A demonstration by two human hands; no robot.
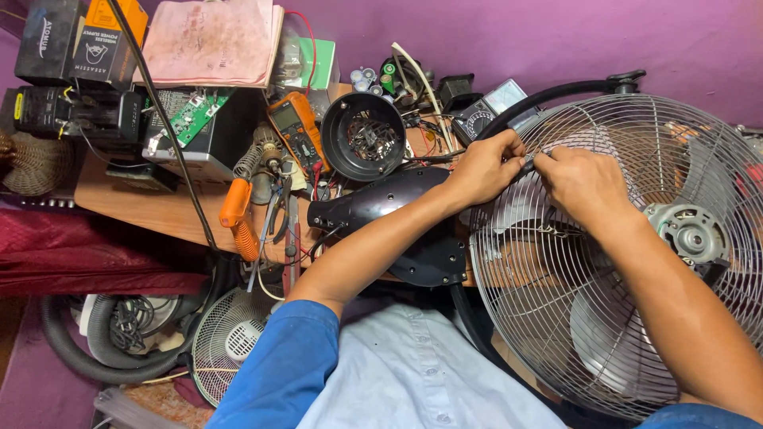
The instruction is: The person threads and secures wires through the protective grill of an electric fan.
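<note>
Head view looks down on our two hands meeting at the upper rim of a metal fan cage (604,318), which lies tilted across our lap. Nearest us, our blue sleeves and pale shirt front fill the lower edge. Our left hand (483,168) closes its grip on the wire rim, fingers curled and pressed together around it. Our right hand (584,184) sits just beside it, touching, its grip pinching a small dark part against the same rim; what that part is, we cannot tell. Right of the grip, the fan's grey motor (690,232) shows through the wires. Left of the grip, a black plastic housing (397,208) rests on the wooden bench (151,208), and beyond it stands a round black bowl-shaped cover (364,137). Further left lie an orange-handled soldering iron (238,214) and an orange multimeter (296,127). Far behind the grip, a black curved handle (556,94) arches against the purple wall (517,36).
</note>
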